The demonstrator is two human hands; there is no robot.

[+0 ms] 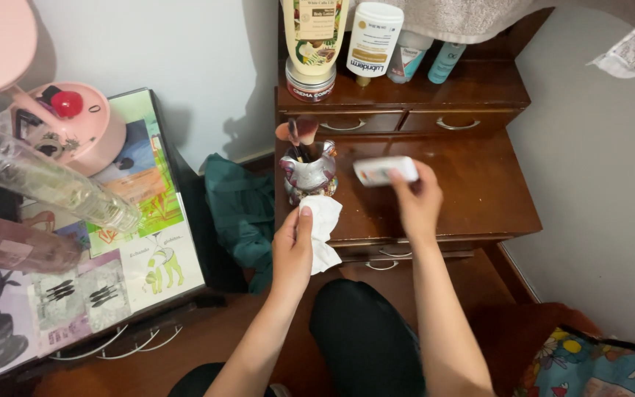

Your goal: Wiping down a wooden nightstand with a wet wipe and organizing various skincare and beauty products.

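At the far left, clear bottles [53, 184] lie across a patterned board [148, 242] beside a pink round case [82, 121], none of them touched. A heap of teal cloth [240, 209] sits on the floor between that board and the dark wooden worktop [479, 191]. The left hand [293, 246] is closed around a crumpled white wipe [323, 228], pinching its upper edge and holding it at the worktop's front edge, just beside the foot of the silver brush holder [309, 176], which stands upright with makeup brushes [299, 136] in it. The wipe appears to touch or nearly touch the holder's base; I cannot tell which. To the right, the right hand [419, 202] grips a small white tube [384, 170], blurred, raised just above the worktop surface. Lotion bottles [372, 37] stand on the shelf behind. Judging from this, the wiping looks under way: the surface right of the holder is bare and glossy, while the holder and the shelf items stand unmoved.
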